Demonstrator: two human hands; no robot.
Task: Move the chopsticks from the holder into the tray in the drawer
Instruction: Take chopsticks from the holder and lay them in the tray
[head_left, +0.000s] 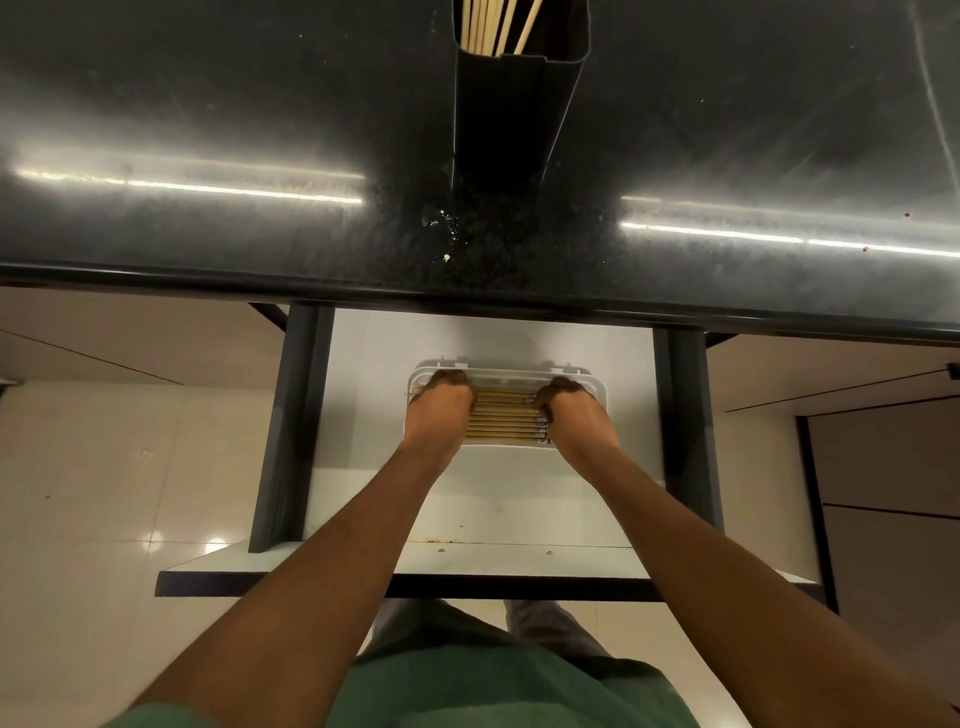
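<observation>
Both forearms reach down from 6 o'clock into the open drawer (493, 514), white-floored with dark side rails.

Left hand (439, 410) and right hand (574, 413) sit at the 9 and 3 o'clock ends of the white tray (597, 389), palms down, fingers curled over the ends of the chopsticks in the tray (501, 415). Whether I am pinching them or only pressing on them I cannot tell; the fingertips are hidden under the knuckles.

The sticks already laid lie side by side, running 9 to 3, filling most of the visible middle of the tray.

Step in hand, as I judge it: squaring the bundle. To do it well, push inward evenly from both ends so the tips come flush, keep the sticks flat and in one layer, and let go without dragging any askew. The tray may slide on the smooth drawer floor, so use light pressure.

Farther out, at 12 o'clock on the black countertop (208, 130), the dark square holder (514, 114) stands with more chopsticks in the holder (493, 26). Task only partly done.
</observation>
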